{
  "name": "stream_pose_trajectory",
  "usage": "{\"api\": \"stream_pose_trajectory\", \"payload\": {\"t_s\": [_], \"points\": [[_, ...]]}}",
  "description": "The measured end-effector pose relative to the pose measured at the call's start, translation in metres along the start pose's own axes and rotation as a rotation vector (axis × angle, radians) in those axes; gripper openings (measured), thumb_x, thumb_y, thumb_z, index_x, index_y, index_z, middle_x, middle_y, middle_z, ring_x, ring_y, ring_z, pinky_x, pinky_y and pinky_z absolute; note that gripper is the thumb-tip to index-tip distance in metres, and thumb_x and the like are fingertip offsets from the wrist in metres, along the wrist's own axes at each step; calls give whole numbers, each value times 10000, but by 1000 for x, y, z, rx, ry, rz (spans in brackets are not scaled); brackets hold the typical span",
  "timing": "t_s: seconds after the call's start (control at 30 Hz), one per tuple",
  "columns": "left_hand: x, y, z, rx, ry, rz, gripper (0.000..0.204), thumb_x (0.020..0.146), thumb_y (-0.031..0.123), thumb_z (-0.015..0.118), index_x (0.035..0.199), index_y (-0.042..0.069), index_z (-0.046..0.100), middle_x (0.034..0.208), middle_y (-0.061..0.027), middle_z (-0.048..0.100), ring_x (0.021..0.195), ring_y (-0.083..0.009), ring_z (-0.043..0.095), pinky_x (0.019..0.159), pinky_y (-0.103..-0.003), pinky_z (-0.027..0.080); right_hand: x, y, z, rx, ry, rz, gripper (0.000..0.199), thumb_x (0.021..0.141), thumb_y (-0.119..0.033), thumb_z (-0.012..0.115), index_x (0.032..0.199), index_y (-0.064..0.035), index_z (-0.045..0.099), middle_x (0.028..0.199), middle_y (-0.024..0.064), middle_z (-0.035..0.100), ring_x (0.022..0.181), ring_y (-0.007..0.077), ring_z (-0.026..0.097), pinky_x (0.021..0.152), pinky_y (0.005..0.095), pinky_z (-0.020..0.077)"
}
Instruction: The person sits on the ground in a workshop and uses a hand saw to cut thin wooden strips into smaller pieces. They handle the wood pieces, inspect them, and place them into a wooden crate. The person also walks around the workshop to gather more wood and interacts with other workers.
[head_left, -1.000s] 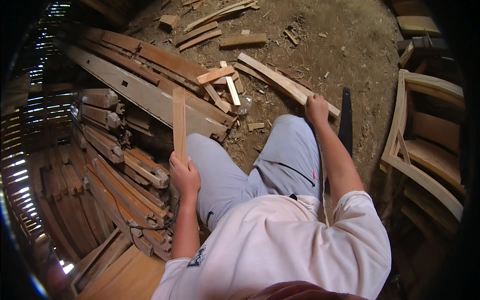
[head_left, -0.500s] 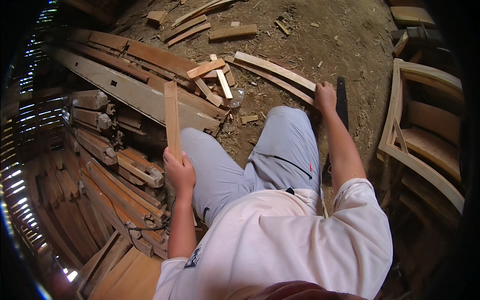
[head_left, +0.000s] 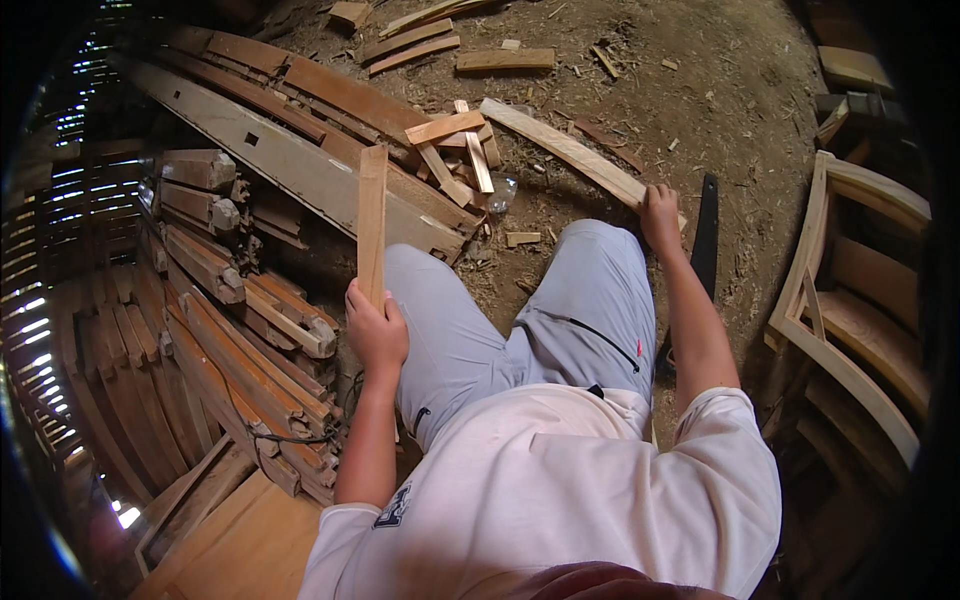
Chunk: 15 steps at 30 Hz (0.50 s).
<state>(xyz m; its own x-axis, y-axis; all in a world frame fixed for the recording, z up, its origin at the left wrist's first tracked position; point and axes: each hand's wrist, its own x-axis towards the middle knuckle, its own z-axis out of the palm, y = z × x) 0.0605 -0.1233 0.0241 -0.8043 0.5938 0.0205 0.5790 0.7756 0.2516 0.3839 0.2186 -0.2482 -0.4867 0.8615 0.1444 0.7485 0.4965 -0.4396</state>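
Slat point(head_left: 371, 225) of light brown wood is in the left hand point(head_left: 377, 330), which is wrapped around its low end, just beside the left knee point(head_left: 412, 265). The right hand point(head_left: 661, 217) is curled around a long wooden strip point(head_left: 562, 151) near one end, and a little bit pokes out past it. I cannot tell if the strip's far end touches the dirt floor point(head_left: 745, 120). A dark handsaw point(head_left: 706, 230) is just right of that hand. Short wood sticks point(head_left: 446, 126) lie in a heap between the slat and the strip.
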Motion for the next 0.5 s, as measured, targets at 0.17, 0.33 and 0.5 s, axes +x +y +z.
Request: {"api": "stream_pose_trajectory", "payload": {"t_s": [0.17,0.33,0.5], "points": [[2,5,1,-8,-25,9,486,975,195,581,1355,-72,439,1272,-315,567,1145,-495,571,959,-516,472,-8,3,24,-109,-90,44,174,865,-58,597,1023,11,617,1065,217,608,1035,400,567,918,496,492],[3,-1,3,-10,12,-10,482,942,199,597,1321,-57,446,1239,-292,572,1126,-490,569,934,-528,474,-5,-17,6,-74,-125,64,140,855,-40,588,983,6,623,1052,201,619,1026,384,585,893,481,508],[7,-1,4,2,13,24,492,931,193,603,1323,-55,440,1247,-284,574,1139,-485,569,949,-529,476,-5,-12,14,-89,-127,69,136,840,-30,592,965,10,627,1034,210,628,1026,390,595,879,475,514]]}}
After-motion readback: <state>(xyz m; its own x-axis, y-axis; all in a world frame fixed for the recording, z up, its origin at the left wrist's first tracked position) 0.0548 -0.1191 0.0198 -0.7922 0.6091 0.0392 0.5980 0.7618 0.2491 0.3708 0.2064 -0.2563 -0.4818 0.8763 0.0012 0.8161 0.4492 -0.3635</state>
